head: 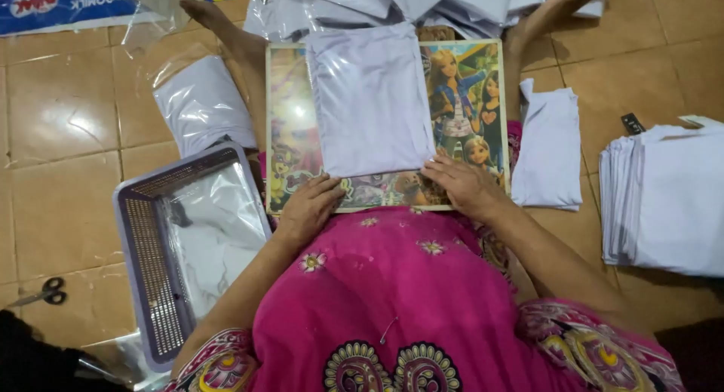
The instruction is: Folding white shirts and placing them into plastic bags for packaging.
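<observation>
Both hands lie flat and loose, grasping nothing: my left hand (309, 207) and right hand (464, 184) press the near edge of a folded white cloth (369, 101) on a colourful cartoon-printed board (290, 128) across my lap. I judge the smooth cloth could slide off the tilted board toward the lavender plastic basket (139, 241) holding clear bags.

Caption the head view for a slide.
Both hands, left hand and right hand, press a folded white garment on picture board.
</observation>
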